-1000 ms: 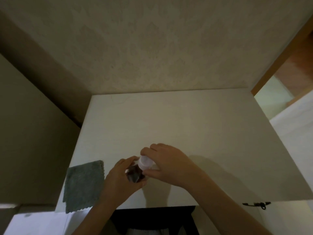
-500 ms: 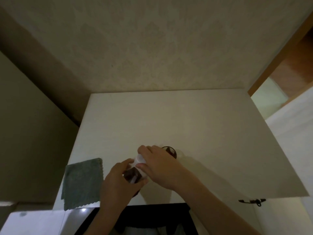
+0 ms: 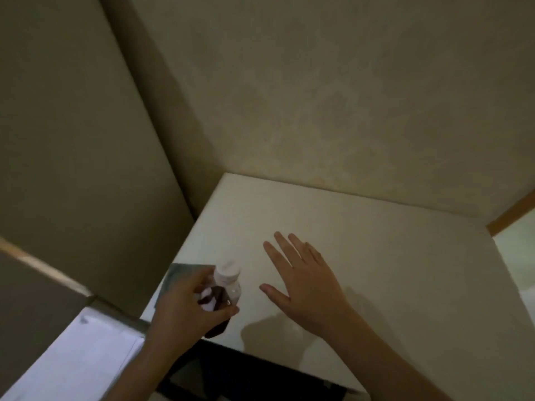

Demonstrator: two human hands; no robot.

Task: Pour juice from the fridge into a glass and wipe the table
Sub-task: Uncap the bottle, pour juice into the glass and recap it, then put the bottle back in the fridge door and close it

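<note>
A small clear juice bottle (image 3: 224,293) with dark juice and a white cap stands near the front left corner of the white table (image 3: 376,256). My left hand (image 3: 185,311) is wrapped around its body. My right hand (image 3: 307,282) hovers flat over the table just right of the bottle, fingers spread, holding nothing. A grey-green cloth (image 3: 181,274) lies at the table's left edge, mostly hidden behind my left hand. No glass is visible; my right hand covers the spot where one stood.
A beige wall runs behind the table, and a tall plain panel (image 3: 72,140) rises on the left. A white surface (image 3: 72,366) lies at the lower left. A wooden door frame (image 3: 509,215) shows at the far right.
My right hand has come off the bottle cap and opened flat to the right. The view has swung left, so the table sits lower right in the frame. The left hand keeps its hold.
</note>
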